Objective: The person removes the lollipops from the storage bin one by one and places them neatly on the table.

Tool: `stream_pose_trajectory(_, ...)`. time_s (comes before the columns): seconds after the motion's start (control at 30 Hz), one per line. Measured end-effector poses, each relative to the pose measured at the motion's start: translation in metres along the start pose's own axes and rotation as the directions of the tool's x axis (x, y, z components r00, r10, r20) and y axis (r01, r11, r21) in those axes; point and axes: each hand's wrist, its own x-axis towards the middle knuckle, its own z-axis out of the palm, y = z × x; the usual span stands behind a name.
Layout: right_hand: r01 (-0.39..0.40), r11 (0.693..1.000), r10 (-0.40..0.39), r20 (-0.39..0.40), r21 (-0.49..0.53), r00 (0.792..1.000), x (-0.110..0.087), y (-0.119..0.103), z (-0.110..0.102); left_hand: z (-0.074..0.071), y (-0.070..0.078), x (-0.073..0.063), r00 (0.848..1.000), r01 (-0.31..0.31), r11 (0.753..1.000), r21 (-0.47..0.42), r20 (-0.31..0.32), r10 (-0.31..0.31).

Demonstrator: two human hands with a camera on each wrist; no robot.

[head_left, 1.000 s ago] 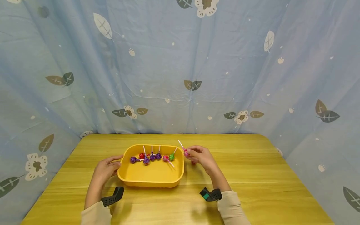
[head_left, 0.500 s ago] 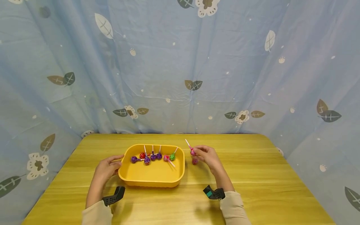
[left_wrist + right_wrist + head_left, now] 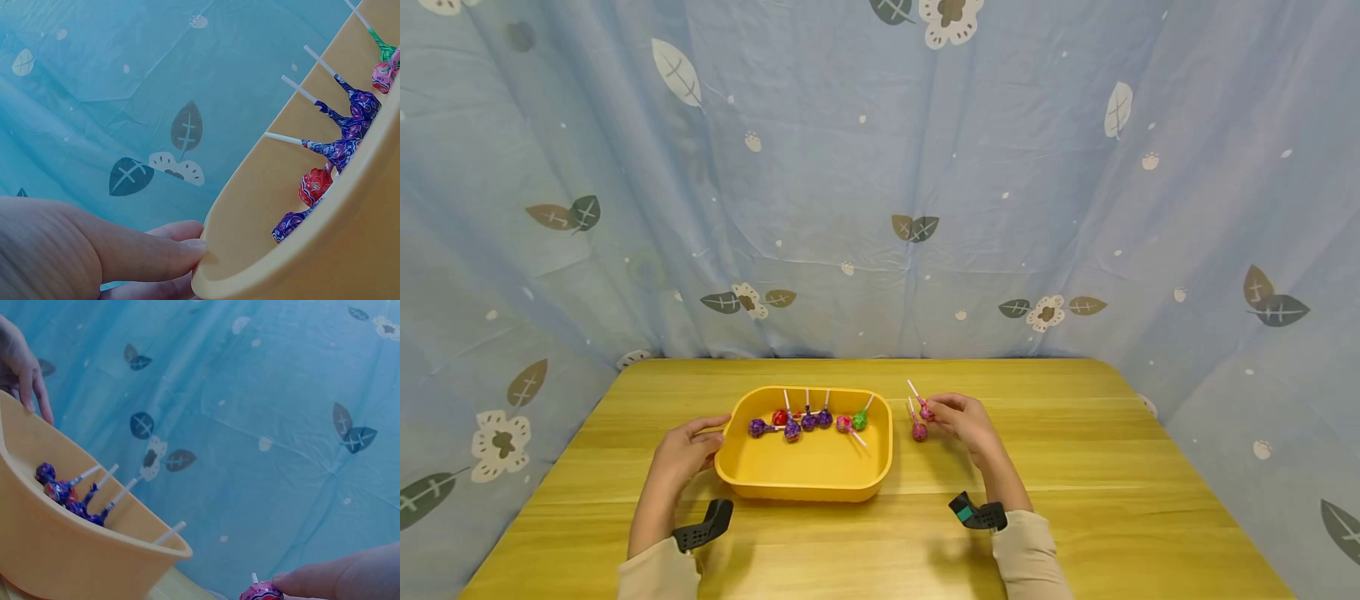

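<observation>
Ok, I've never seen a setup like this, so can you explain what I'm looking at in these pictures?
Sure. There's no robot here, just a person's two bare hands. The wide picture comes from a camera on the head, looking forward and down. The other two come from cameras on the left and right wrists; the black devices at the wrists are probably those.

On the wooden table sits a yellow tray with wrapped lollipops inside: purple, red, pink and green. Behind it hangs a patterned blue curtain.

The left hand grips the tray's left end. The right hand pinches a pink lollipop, just outside the tray's right end. Close by, another pinkish one lies on the table.
</observation>
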Motion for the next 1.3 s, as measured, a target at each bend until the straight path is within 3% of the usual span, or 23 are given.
stream_pose_trajectory(0.43, -0.041, 0.998, 0.04, -0.004, -0.044, 0.999, 0.007, 0.011, -0.014, -0.002, 0.0, -0.001, 1.0, 0.001, 1.0, -0.002, 0.003, -0.001)
stream_pose_trajectory(0.67, -0.042, 0.992, 0.041, -0.012, -0.122, 0.999, 0.007, 0.014, -0.017, -0.001, 0.001, -0.001, 1.0, -0.005, 1.0, 0.007, 0.0, 0.005)
stream_pose_trajectory(1.0, -0.099, 0.979, 0.091, -0.056, -0.176, 0.994, 0.01, 0.023, -0.013, 0.0, 0.001, -0.002, 1.0, -0.004, 1.0, 0.014, -0.002, 0.004)
stream_pose_trajectory(1.3, -0.091, 0.975, 0.073, -0.093, -0.203, 0.993, 0.008, 0.022, -0.007, 0.001, 0.002, -0.002, 1.0, -0.003, 1.0, 0.01, -0.006, 0.003)
